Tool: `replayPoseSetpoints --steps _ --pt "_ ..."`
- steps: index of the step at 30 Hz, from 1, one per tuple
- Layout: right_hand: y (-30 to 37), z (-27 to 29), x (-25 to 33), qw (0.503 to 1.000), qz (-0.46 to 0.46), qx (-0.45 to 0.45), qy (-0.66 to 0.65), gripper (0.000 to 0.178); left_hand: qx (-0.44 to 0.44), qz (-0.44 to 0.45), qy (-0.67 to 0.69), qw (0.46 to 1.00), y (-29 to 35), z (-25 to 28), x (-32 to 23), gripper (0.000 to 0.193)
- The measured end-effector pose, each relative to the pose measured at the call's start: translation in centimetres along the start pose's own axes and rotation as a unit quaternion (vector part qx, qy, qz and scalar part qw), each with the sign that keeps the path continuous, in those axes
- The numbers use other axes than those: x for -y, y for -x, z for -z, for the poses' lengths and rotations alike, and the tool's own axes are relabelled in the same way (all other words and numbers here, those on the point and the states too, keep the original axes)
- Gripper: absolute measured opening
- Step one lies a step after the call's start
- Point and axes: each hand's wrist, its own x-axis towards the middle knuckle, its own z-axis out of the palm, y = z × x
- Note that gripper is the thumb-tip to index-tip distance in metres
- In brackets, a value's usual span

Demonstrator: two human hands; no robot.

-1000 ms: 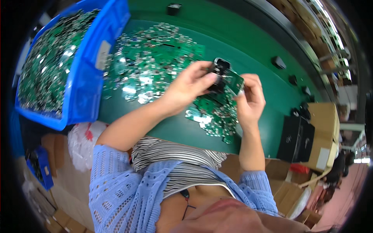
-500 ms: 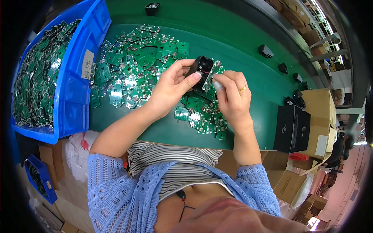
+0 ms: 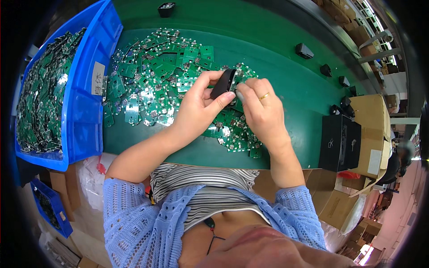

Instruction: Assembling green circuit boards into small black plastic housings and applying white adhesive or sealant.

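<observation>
Both hands meet above the middle of the green worktop (image 3: pixel 277 58), over a wide scatter of small green circuit boards (image 3: pixel 156 76). The left hand (image 3: pixel 196 109) grips a small black housing (image 3: pixel 223 83) between thumb and fingers, holding it up on edge, raised clear of the worktop. The right hand (image 3: pixel 263 111), with a gold ring (image 3: pixel 264 96) on one finger, is closed in a pinch just beside the housing, its fingertips pressed against the housing's right side where a small green board (image 3: pixel 241 77) shows; whether that board is already seated in the housing cannot be told. The pile of circuit boards spreads from the far left of the worktop toward the near middle, passing under both hands. At the left, a blue bin (image 3: pixel 82 102) stands against the worktop's edge, filled with more green boards. Along the far right of the worktop lie several small black parts (image 3: pixel 304 50), well apart from the hands, and one more black part (image 3: pixel 166 9) sits at the far edge near the middle. To the right, beyond the worktop's end, a black box (image 3: pixel 339 143) stands beside brown cardboard cartons (image 3: pixel 371 129). A smaller blue tray (image 3: pixel 49 207) sits low at the near left.
</observation>
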Motion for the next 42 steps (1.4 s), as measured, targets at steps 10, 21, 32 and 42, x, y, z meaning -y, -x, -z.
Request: replayPoseSetpoints --steps 10,21,32,42 --pt "0.7 -1.3 -0.4 0.976 -0.081 -0.056 -0.193 0.025 -0.005 0.009 -0.003 1.000 0.0 0.0 -0.7 0.033" --pt "0.2 -0.9 0.0 0.994 -0.025 -0.038 -0.102 0.024 -0.005 0.008 -0.011 1.000 0.0 -0.2 -0.1 0.031" --pt "1.0 -2.2 0.4 0.862 -0.274 -0.017 -0.425 0.042 -0.052 0.003 0.049 0.997 -0.4 0.0 0.1 0.023" --pt "1.0 -2.4 0.4 0.840 -0.266 -0.016 -0.472 0.038 -0.016 -0.036 -0.023 0.999 -0.4 -0.1 -0.2 0.020"
